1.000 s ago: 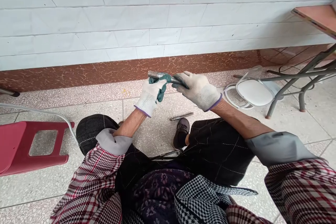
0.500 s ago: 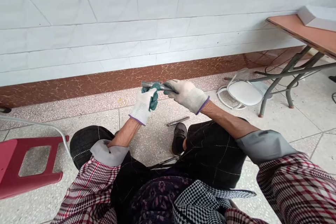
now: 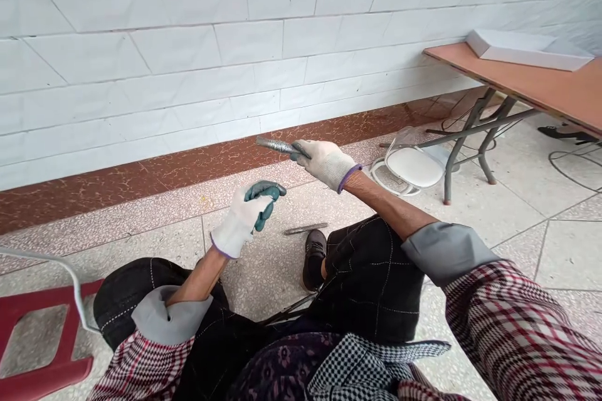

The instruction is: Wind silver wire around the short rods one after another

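My right hand (image 3: 324, 161), in a white knit glove, is closed around one end of a grey metal rod (image 3: 275, 145) that points left toward the wall. My left hand (image 3: 247, 216), in a white glove with green-coated fingers, hangs lower and to the left, apart from the rod. Its fingers are curled and nothing shows in them. A second metal rod (image 3: 305, 229) lies on the tiled floor just beyond my black shoe (image 3: 313, 252). I sit with my knees spread.
A red plastic stool (image 3: 37, 338) stands at the lower left with a white cable (image 3: 61, 266) over it. A folding table (image 3: 527, 81) carrying a white box (image 3: 527, 49) is at the right. Under it lies a white round object (image 3: 416, 166). A tiled wall runs ahead.
My left hand has let go of the rod and dropped down and left. My right hand keeps the rod raised. The view has swung to the right.
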`<state>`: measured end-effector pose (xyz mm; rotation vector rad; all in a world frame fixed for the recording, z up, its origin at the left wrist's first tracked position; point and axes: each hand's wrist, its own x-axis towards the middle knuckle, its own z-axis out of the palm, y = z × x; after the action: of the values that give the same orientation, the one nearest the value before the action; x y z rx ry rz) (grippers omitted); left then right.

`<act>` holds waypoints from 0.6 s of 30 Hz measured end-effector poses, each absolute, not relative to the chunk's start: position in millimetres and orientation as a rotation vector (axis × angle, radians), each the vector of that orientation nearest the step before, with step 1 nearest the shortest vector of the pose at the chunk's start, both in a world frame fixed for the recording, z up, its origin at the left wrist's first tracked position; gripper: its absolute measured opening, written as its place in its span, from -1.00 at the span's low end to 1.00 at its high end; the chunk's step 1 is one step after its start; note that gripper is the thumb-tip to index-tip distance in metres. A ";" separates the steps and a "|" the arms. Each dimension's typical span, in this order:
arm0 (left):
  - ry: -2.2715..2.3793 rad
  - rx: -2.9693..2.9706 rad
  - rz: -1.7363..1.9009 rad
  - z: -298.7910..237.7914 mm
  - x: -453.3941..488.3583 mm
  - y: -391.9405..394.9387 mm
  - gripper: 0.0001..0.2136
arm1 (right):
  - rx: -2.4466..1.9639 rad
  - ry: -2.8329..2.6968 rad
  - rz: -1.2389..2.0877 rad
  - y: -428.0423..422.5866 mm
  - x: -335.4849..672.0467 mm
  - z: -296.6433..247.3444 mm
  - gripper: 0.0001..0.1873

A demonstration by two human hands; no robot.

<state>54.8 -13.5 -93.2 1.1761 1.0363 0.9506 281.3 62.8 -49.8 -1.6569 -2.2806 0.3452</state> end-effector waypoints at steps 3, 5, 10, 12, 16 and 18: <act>1.086 1.150 0.935 -107.2 48.5 -2.6 -0.77 | -1.572 -2.073 0.753 58.2 282.2 -43.6 -0.78; 1.119 1.132 0.951 -116.0 44.6 5.7 -0.79 | -1.430 -1.903 1.109 49.4 283.5 -37.7 -0.78; 1.280 1.219 0.898 -120.5 37.3 17.5 -0.92 | -1.123 -2.046 1.627 22.4 288.4 -40.6 -0.68; 1.275 1.324 0.791 -115.7 33.6 17.5 -0.92 | -1.200 -2.259 1.548 14.8 289.7 -53.7 -0.64; 1.252 1.382 0.652 -111.8 30.7 11.2 -0.85 | -1.456 -2.423 1.264 13.1 287.5 -81.6 -0.63; 1.257 1.343 0.688 -116.0 34.3 7.5 -0.86 | -1.544 -2.438 1.153 20.4 283.8 -85.9 -0.64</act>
<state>34.3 7.5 -116.0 1.3432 1.2574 0.6877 283.8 20.4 -85.9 -1.5437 -2.4381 1.1526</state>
